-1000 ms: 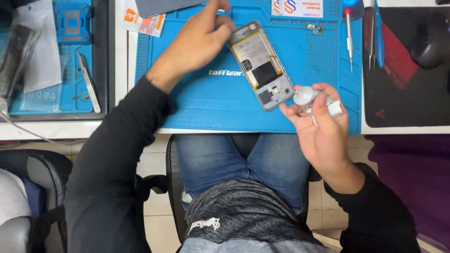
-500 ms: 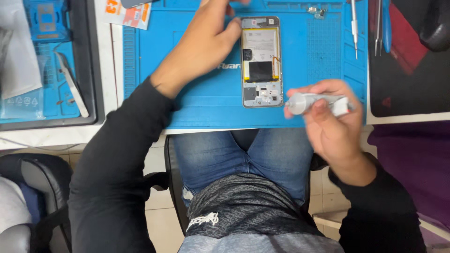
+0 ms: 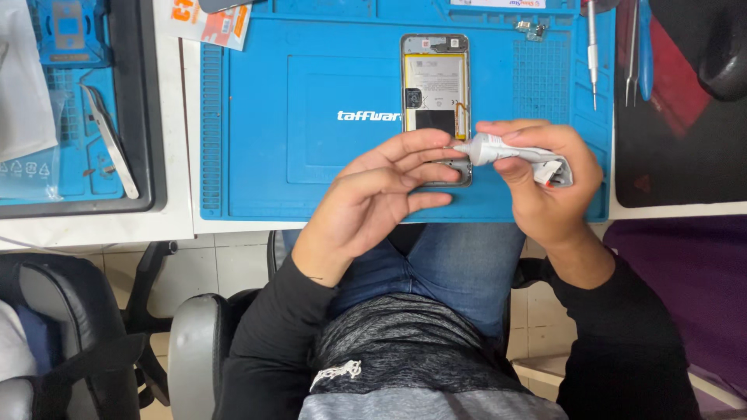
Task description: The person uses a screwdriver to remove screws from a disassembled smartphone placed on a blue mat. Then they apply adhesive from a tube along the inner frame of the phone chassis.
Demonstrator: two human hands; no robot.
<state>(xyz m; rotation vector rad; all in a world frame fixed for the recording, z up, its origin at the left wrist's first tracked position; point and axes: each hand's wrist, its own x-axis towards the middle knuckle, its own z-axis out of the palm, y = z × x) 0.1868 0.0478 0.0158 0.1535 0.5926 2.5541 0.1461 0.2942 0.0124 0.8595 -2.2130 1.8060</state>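
Observation:
My right hand grips a small white glue tube, held level with its nozzle pointing left. My left hand has its fingertips at the nozzle tip, fingers mostly spread. Behind both hands an opened phone lies upright on the blue work mat, its battery and circuit parts exposed. The phone's lower end is hidden by my fingers.
A screwdriver and tweezers lie at the mat's right edge, small metal parts near its top. A black tray with a blue mat and a phone frame piece sits left. A dark pad lies right. A chair stands lower left.
My left hand left the top of the phone and came down to the tube's nozzle. My right hand brought the tube up over the phone's lower end.

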